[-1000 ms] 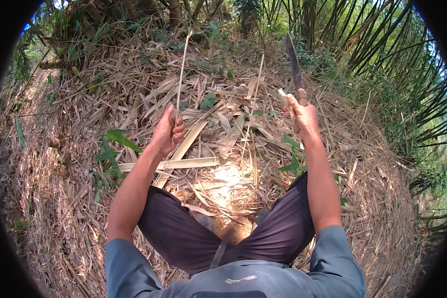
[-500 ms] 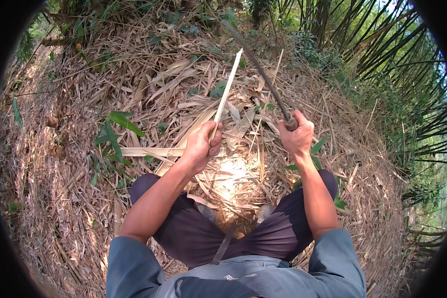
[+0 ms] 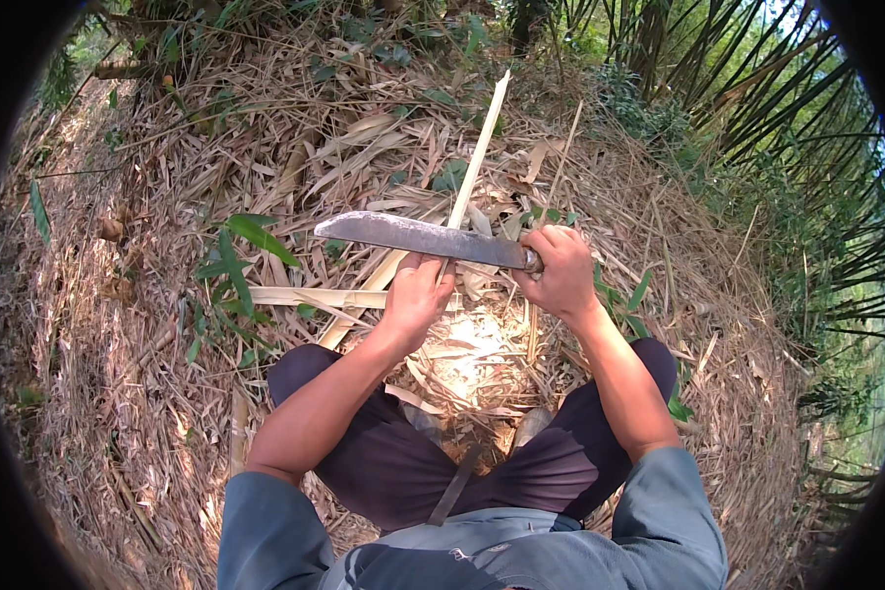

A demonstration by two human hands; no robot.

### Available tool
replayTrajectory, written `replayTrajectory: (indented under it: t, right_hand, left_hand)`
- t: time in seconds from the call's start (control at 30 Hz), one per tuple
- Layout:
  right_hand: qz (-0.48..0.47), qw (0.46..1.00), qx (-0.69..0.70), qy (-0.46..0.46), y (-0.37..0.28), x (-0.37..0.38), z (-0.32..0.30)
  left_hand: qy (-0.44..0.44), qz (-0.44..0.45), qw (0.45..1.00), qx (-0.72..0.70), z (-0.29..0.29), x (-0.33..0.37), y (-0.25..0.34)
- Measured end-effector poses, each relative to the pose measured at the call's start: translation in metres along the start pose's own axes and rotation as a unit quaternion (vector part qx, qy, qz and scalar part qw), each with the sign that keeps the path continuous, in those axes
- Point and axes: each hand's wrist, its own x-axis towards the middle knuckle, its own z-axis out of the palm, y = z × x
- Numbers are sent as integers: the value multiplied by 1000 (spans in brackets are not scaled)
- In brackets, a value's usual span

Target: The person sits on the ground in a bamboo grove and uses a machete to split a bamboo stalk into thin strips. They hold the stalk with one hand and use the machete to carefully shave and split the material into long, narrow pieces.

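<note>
My left hand (image 3: 418, 300) is closed round the near end of a pale split bamboo strip (image 3: 479, 157), which points up and away from me. In my right hand (image 3: 560, 270) is the handle of a machete (image 3: 418, 236). Its broad, dark blade lies crosswise to the left, with a worn, light patch near the tip. The blade crosses the strip just beyond my left fingers and hides a short piece of it. Whether the edge is cutting into the strip I cannot tell.
More pale bamboo strips (image 3: 315, 297) lie on the ground to the left of my left hand. Green leaves (image 3: 256, 239) stick up beside them. Dry bamboo litter (image 3: 167, 344) covers the ground round my bent knees. Dark bamboo stems (image 3: 777, 108) stand at the far right.
The machete has swung down from pointing up and away to lying across the strip. My right hand has shifted slightly left, and my left hand still holds the strip.
</note>
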Motion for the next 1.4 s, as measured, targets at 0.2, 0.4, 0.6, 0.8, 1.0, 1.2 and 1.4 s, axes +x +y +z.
replayTrajectory:
  t: [0.2,0.4,0.6,0.8,1.0,1.2,1.4]
  right_hand:
    - [129,989,59,-33,-4,-6,13]
    - [43,997,28,52,1,1,17]
    - [176,983,35,36,20,4,9]
    - [346,937,-6,-46,38,4,14]
    - [581,803,120,-65,82,-28,40]
    - [452,856,93,-233,64,-57,58]
    - [444,828,130,-317,38,-67,77]
  left_hand:
    - [-1,24,1000,18,2,3,-4]
    - [1,83,995,46,11,1,-3]
    - [-33,74,985,151,12,-7,-13]
    - [-15,50,989,140,-6,3,-14]
    - [-27,-214,966,142,-19,-12,-42]
    - [-75,-387,897,198,-37,-4,-84]
    - [-110,-439,856,252,-35,0,-105]
